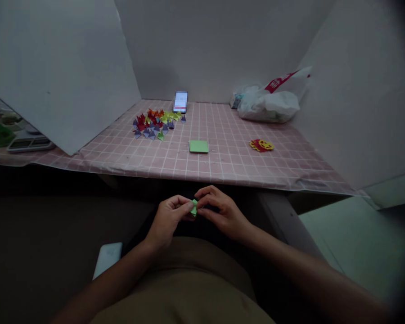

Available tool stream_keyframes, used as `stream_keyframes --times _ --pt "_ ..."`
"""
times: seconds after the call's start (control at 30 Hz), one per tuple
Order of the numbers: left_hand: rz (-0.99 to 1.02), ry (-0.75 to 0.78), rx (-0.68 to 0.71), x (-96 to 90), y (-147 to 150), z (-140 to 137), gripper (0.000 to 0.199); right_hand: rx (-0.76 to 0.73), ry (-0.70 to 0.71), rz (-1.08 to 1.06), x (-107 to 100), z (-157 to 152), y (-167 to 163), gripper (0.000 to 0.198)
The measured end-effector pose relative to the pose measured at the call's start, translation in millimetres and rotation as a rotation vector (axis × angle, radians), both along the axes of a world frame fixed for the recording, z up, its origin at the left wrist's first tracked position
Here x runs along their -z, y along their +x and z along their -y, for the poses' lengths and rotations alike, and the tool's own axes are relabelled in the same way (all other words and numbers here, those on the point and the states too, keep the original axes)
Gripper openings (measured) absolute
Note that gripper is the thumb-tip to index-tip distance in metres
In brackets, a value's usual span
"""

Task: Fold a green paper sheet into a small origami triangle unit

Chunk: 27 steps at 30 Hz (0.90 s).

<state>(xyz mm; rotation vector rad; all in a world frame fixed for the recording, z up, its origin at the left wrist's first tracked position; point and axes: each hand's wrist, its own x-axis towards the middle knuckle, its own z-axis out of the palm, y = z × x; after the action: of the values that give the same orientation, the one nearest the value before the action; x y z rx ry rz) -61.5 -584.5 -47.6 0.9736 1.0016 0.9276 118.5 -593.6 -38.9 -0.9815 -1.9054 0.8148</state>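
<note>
My left hand pinches a small piece of folded green paper between thumb and fingers, above my lap and just in front of the table edge. My right hand meets it from the other side, its curled fingertips and thumb at the paper's right edge. The fingers partly cover the paper, so its exact folds cannot be made out. Beyond the hands, a stack of square green paper lies on the table.
Several small folded paper figures in red, orange, yellow, purple and green cluster at the table's left. A lit phone stands at the back. White plastic bags and red and yellow cutouts lie right. A white device rests beside my left forearm.
</note>
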Motion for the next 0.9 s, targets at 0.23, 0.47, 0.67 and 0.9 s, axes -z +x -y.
stream_keyframes --times 0.23,0.47,0.67,0.9 --pt "0.045 -0.013 0.007 0.3 1.7 2.0 0.016 0.02 -0.004 -0.023 1.2 1.3 -1.0 0.007" --pt "0.056 -0.013 -0.01 1.1 0.3 3.6 0.016 -0.053 0.003 0.003 -3.1 0.3 1.2 0.004" --pt "0.063 -0.026 0.005 2.5 0.8 2.9 0.018 -0.094 0.027 0.021 -1.1 -0.3 2.6 0.01" --pt "0.043 -0.007 0.025 2.0 0.5 3.6 0.018 -0.07 0.033 0.009 1.3 -0.8 2.2 0.008"
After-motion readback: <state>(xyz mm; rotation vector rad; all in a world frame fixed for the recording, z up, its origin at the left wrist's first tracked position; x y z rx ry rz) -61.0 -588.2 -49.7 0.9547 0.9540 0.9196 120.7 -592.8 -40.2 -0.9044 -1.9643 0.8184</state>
